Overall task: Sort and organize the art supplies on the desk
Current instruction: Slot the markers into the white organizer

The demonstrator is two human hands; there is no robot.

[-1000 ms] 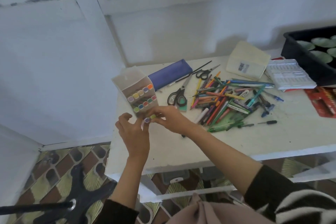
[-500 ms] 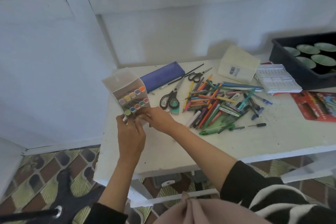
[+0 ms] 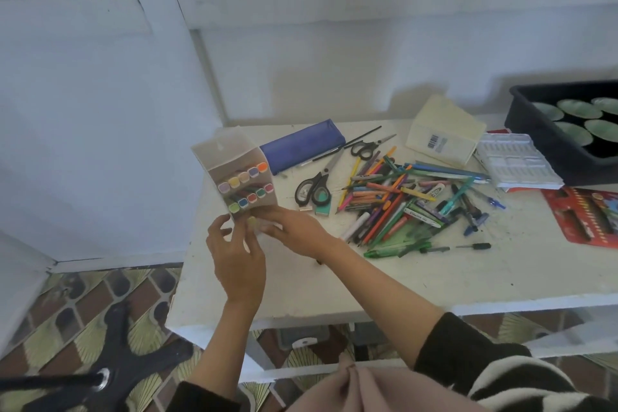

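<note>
both sets of fingers are busy at the same spot. the right hand (image 3: 294,232) has its fingers (image 3: 271,227) pinched on a marker (image 3: 251,221) with a yellow-green cap, right at the open mouth of the marker box (image 3: 230,157). the left hand (image 3: 235,264) has its fingers curled up round the near end of the box from below. it looks like they hold it, but the tips are partly hidden, so i am not fully sure. the box is up in the air, tipped, over the left edge of the table (image 3: 334,281), near the far left corner. two rows of coloured caps show inside it.

i think the box is light and made of thin clear plastic, so its walls will bend if squeezed hard. it is best to hold it gently by the sides near the mouth. keep the mouth up a little, or the markers may slide out. the marker looks light, stiff and smooth. hold it near the cap and push it straight in.

further out lie the scissors (image 3: 312,189), and then a big pile of pens and pencils (image 3: 394,207) in the middle of the table, not sorted yet.

a second ago a purple cap showed next to the green one between the fingers. now only the yellow-green cap shows there. the box is still held over the same edge.
</note>
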